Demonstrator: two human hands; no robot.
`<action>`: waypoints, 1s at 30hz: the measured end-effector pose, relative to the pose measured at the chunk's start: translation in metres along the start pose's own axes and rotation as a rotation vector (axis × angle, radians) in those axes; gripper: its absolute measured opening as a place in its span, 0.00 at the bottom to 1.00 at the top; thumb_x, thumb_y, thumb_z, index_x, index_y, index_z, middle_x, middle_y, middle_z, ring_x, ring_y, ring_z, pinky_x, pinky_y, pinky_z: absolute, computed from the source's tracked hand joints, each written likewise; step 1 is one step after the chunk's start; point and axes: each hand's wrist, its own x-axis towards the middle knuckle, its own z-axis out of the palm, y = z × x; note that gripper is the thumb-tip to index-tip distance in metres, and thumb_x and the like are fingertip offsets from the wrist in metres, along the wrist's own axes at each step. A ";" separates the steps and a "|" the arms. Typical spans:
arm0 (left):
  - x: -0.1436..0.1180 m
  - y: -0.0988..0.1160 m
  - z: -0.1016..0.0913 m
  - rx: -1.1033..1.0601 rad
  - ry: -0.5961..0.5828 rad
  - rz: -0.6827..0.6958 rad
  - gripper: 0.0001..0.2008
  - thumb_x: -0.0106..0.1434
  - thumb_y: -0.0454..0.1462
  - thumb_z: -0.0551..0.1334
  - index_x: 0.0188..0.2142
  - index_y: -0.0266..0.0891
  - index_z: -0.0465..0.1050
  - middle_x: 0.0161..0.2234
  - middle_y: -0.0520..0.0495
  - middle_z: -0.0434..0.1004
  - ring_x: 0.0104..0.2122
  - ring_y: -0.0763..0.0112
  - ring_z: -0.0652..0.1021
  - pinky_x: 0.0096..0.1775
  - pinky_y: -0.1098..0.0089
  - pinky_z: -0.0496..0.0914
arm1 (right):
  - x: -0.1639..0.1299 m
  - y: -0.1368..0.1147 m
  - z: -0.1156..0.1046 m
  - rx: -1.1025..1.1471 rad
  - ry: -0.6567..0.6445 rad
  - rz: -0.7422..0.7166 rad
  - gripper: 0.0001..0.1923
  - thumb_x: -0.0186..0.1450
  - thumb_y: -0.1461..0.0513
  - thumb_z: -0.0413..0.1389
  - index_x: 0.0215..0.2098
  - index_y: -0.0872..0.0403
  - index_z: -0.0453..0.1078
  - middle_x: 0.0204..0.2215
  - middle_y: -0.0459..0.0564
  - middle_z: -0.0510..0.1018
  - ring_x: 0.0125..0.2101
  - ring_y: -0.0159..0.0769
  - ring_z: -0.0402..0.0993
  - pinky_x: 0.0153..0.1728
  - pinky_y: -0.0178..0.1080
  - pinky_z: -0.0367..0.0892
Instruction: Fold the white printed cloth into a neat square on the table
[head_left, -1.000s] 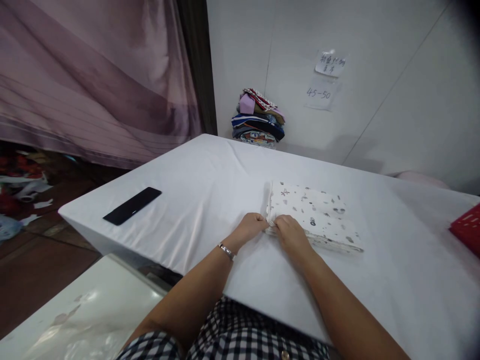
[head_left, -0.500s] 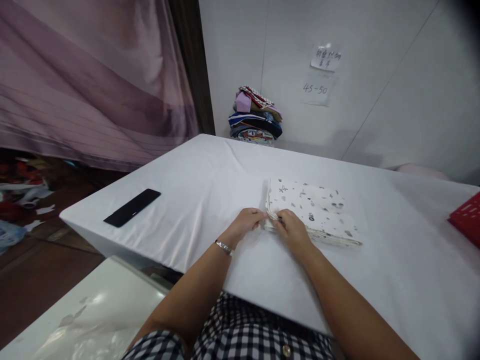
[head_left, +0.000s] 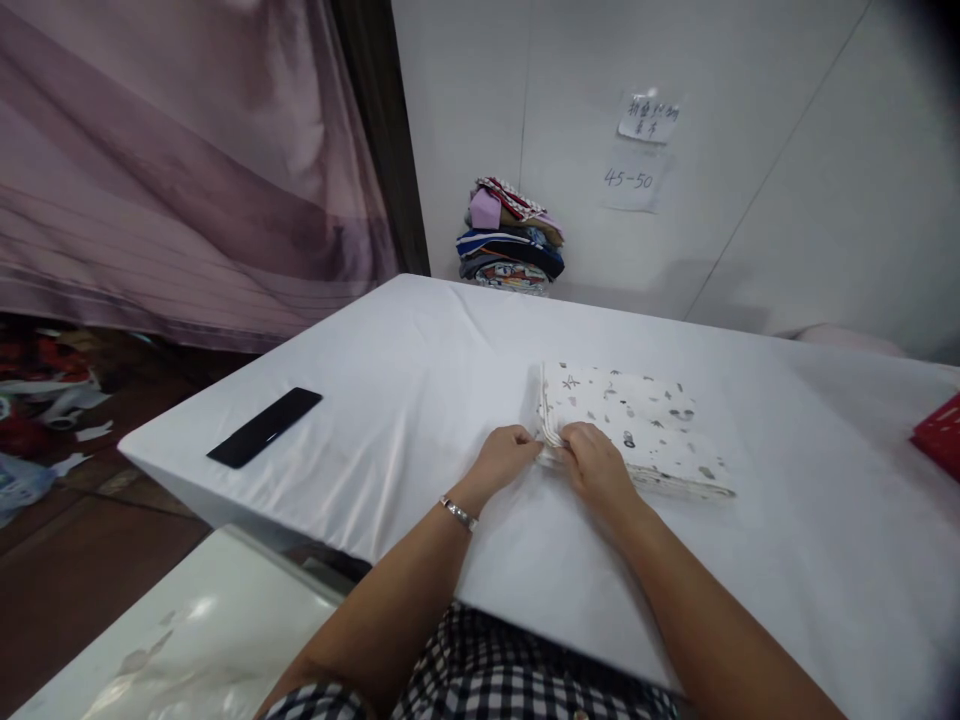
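A folded white cloth [head_left: 622, 405] with small grey and dark printed figures lies on the white-covered table [head_left: 360, 390], several layers thick. Its near left corner is between my two hands. My left hand [head_left: 508, 455] is closed, its fingertips pinching the cloth's lower layers at that corner. From the right, my right hand [head_left: 598, 462] grips the folded edge, thumb and fingers together on the corner's upper layers. The fingertips partly hide the corner itself.
On the table's left lies a flat black object [head_left: 266, 427]. Folded fabrics [head_left: 511, 235] are stacked by the wall at the back. A red container [head_left: 941, 437] stands at the right edge. A pale glossy surface [head_left: 217, 610] sits below the table at lower left.
Both hands stay at the cloth's near left corner with only slight finger movement. The whole view has shifted a little, so cloth and hands appear slightly lower and further right.
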 end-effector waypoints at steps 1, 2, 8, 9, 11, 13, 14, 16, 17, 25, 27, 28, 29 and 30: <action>0.001 -0.001 0.001 -0.008 0.001 -0.011 0.08 0.50 0.39 0.58 0.21 0.37 0.67 0.21 0.54 0.66 0.24 0.75 0.66 0.25 0.73 0.58 | 0.000 0.000 0.001 -0.019 -0.025 -0.009 0.06 0.66 0.64 0.45 0.35 0.53 0.63 0.33 0.53 0.72 0.35 0.40 0.65 0.35 0.41 0.61; 0.001 -0.002 0.001 -0.006 -0.002 -0.020 0.07 0.50 0.38 0.57 0.21 0.37 0.66 0.21 0.54 0.66 0.23 0.75 0.66 0.25 0.73 0.58 | 0.000 -0.001 0.002 -0.035 -0.058 -0.015 0.06 0.66 0.65 0.45 0.34 0.53 0.63 0.32 0.53 0.72 0.34 0.40 0.65 0.34 0.40 0.60; 0.002 -0.007 0.001 0.008 -0.027 -0.023 0.07 0.50 0.37 0.55 0.19 0.38 0.65 0.18 0.55 0.63 0.21 0.76 0.64 0.24 0.73 0.55 | -0.002 -0.001 0.011 -0.068 -0.160 0.009 0.06 0.64 0.67 0.47 0.32 0.53 0.64 0.31 0.51 0.72 0.33 0.39 0.65 0.33 0.39 0.60; 0.002 -0.007 0.001 -0.018 -0.042 -0.028 0.08 0.51 0.38 0.55 0.19 0.38 0.64 0.17 0.55 0.62 0.20 0.76 0.63 0.24 0.73 0.55 | -0.002 -0.002 0.011 -0.069 -0.162 0.013 0.05 0.64 0.67 0.48 0.32 0.53 0.64 0.31 0.51 0.72 0.33 0.39 0.65 0.33 0.39 0.60; 0.002 -0.007 -0.001 -0.074 -0.064 -0.035 0.13 0.55 0.42 0.53 0.18 0.38 0.63 0.16 0.55 0.61 0.19 0.75 0.64 0.24 0.73 0.56 | -0.001 -0.003 0.010 -0.074 -0.169 0.016 0.05 0.64 0.66 0.48 0.32 0.53 0.64 0.31 0.51 0.72 0.34 0.39 0.65 0.34 0.39 0.60; 0.001 -0.006 -0.002 -0.075 -0.064 -0.031 0.18 0.57 0.48 0.53 0.19 0.38 0.64 0.15 0.54 0.62 0.19 0.74 0.65 0.24 0.72 0.57 | -0.001 -0.004 0.010 -0.076 -0.165 0.010 0.05 0.64 0.66 0.49 0.31 0.53 0.64 0.31 0.51 0.72 0.33 0.39 0.65 0.34 0.40 0.61; 0.001 -0.005 -0.002 -0.050 -0.057 -0.026 0.20 0.57 0.50 0.53 0.19 0.38 0.65 0.16 0.54 0.63 0.20 0.74 0.65 0.24 0.72 0.57 | -0.001 -0.005 0.011 -0.070 -0.157 0.005 0.05 0.64 0.66 0.49 0.32 0.54 0.64 0.31 0.51 0.72 0.33 0.39 0.65 0.34 0.40 0.61; 0.001 -0.004 -0.002 0.013 -0.040 -0.013 0.21 0.55 0.53 0.56 0.20 0.37 0.67 0.17 0.53 0.65 0.22 0.73 0.66 0.24 0.73 0.57 | -0.002 -0.005 0.011 -0.033 -0.139 -0.011 0.04 0.64 0.65 0.49 0.34 0.54 0.65 0.31 0.51 0.72 0.33 0.38 0.66 0.34 0.40 0.63; 0.001 -0.004 -0.002 0.032 -0.037 -0.005 0.20 0.54 0.52 0.57 0.21 0.37 0.67 0.18 0.53 0.66 0.22 0.73 0.66 0.24 0.73 0.56 | -0.003 -0.005 0.011 -0.003 -0.131 -0.019 0.04 0.64 0.65 0.49 0.35 0.54 0.66 0.32 0.51 0.72 0.34 0.38 0.66 0.34 0.41 0.64; -0.001 -0.008 0.001 0.079 -0.015 -0.005 0.14 0.53 0.46 0.59 0.22 0.38 0.66 0.21 0.53 0.66 0.23 0.74 0.66 0.24 0.73 0.56 | -0.046 0.029 -0.031 0.027 0.001 0.089 0.11 0.66 0.60 0.48 0.43 0.48 0.71 0.42 0.52 0.76 0.43 0.42 0.72 0.44 0.49 0.68; -0.002 -0.006 0.001 0.093 -0.014 -0.015 0.13 0.53 0.46 0.58 0.22 0.38 0.66 0.22 0.53 0.67 0.23 0.73 0.66 0.24 0.73 0.56 | -0.074 0.055 -0.052 -0.023 0.037 0.204 0.12 0.65 0.57 0.49 0.42 0.47 0.72 0.42 0.52 0.77 0.43 0.44 0.73 0.44 0.52 0.69; -0.003 -0.005 0.001 0.103 -0.017 -0.020 0.13 0.53 0.45 0.58 0.22 0.39 0.65 0.22 0.53 0.67 0.24 0.73 0.67 0.25 0.73 0.56 | -0.090 0.070 -0.063 -0.048 0.056 0.274 0.12 0.65 0.55 0.50 0.42 0.46 0.73 0.42 0.52 0.77 0.43 0.45 0.73 0.44 0.53 0.69; -0.003 -0.004 0.000 0.113 -0.020 -0.022 0.12 0.53 0.45 0.58 0.21 0.39 0.65 0.22 0.53 0.67 0.24 0.73 0.67 0.25 0.73 0.56 | -0.108 0.086 -0.074 -0.070 0.078 0.340 0.14 0.64 0.54 0.49 0.42 0.45 0.73 0.43 0.53 0.77 0.44 0.46 0.73 0.45 0.53 0.69; -0.003 -0.003 0.000 0.124 -0.023 -0.026 0.12 0.53 0.44 0.58 0.21 0.39 0.64 0.22 0.53 0.67 0.25 0.72 0.67 0.25 0.72 0.57 | -0.125 0.102 -0.085 -0.085 0.089 0.392 0.14 0.63 0.52 0.50 0.42 0.45 0.73 0.44 0.53 0.76 0.45 0.47 0.72 0.47 0.53 0.68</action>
